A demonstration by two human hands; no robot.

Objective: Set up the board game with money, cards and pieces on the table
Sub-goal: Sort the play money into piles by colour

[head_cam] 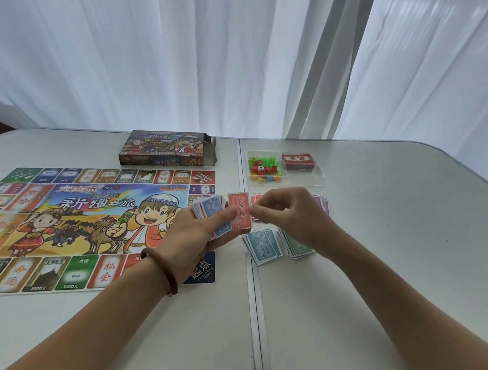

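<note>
Near centre, left hand (194, 238) grips the bill stack (210, 208); right hand (290, 210) pinches its red note (239, 212). Piles (321, 203) beyond are partly hidden.

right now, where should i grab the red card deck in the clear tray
Probably from above, pinching the red card deck across its long near and far edges: it lies flat in the clear tray, whose walls likely block a low sideways reach.

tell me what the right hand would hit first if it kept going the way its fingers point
The right hand points left, so it would first meet the red 10000 note on the money stack gripped by the left hand. Its fingertips sit at the note's edge; contact is unclear.
</note>
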